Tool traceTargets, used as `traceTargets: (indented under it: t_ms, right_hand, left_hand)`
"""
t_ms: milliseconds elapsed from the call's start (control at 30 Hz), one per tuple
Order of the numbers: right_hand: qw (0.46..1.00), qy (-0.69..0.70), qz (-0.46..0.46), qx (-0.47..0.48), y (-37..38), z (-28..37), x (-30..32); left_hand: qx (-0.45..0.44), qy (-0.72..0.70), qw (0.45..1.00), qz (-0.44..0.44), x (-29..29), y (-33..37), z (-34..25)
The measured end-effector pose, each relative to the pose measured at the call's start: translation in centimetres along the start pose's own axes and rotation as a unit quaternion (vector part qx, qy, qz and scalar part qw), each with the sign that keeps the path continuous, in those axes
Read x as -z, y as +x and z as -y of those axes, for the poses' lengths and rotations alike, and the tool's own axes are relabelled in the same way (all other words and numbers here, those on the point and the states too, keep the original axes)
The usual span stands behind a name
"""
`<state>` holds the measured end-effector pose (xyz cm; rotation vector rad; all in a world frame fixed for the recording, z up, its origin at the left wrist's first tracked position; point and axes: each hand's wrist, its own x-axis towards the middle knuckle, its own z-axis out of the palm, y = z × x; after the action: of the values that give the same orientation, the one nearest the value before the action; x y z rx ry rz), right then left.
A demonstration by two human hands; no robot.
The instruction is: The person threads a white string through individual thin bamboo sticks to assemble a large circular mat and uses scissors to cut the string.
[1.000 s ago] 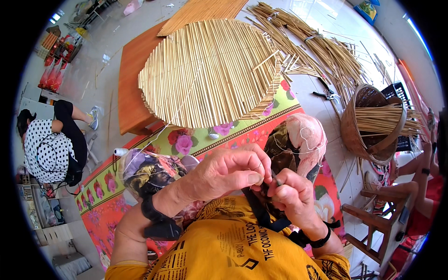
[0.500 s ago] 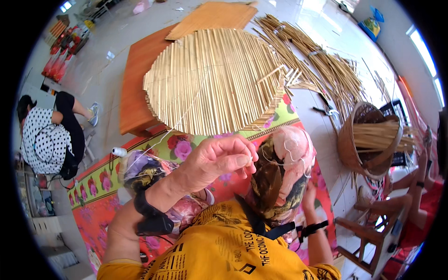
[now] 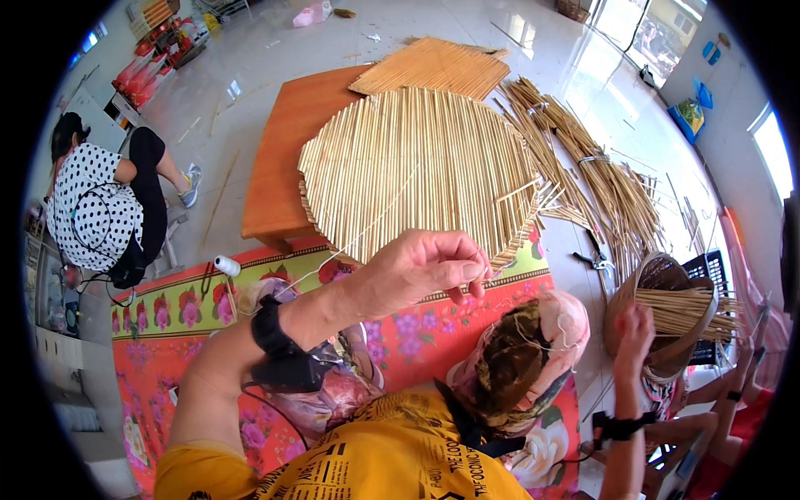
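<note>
In front of me lies a round mat of stalks [image 3: 400, 167] laid side by side, with a white thread [image 3: 367, 225] slanting over it towards my lap. My left hand [image 3: 437, 267] hovers at the mat's near edge, thumb and fingers pinched together; what sits between them is too small to make out. Out to the right, my right hand [image 3: 635, 337] is raised beside a woven basket [image 3: 623, 308] holding a bundle of stalks [image 3: 675, 310]. Its fingers are blurred, so their hold is unclear.
Under the mat stands an orange-brown wooden table [image 3: 279, 175], with another stalk panel [image 3: 429, 67] behind. Long stalks [image 3: 596, 162] and pruning shears [image 3: 596, 257] lie on the floor at right. A thread spool [image 3: 227, 266] is at left. People sit on both sides.
My right hand has swung from beside my right knee out to the basket. My left hand, still pinched, shows slightly further right. The whole view has shifted, and my knees are further apart.
</note>
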<state>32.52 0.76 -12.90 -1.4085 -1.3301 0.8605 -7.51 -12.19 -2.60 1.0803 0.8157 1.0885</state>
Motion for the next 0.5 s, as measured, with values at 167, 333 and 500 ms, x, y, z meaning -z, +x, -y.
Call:
traceTargets:
  t_ms: [167, 333, 500]
  right_hand:
    - [0.954, 0.071, 0.262, 0.127, -1.8, 18.7, -11.2]
    - [0.893, 0.197, 0.405, 0.021, -4.1, 20.3, -18.9]
    - [0.874, 0.261, 0.411, -0.015, -4.6, 19.1, -23.3]
  left_hand:
    - [-0.024, 0.02, 0.999, -0.041, 1.3, 1.0, -0.3]
    - [-0.078, -0.06, 0.983, -0.153, 3.3, 2.4, -1.1]
    - [-0.107, -0.083, 0.974, -0.181, 4.6, 2.4, 0.0]
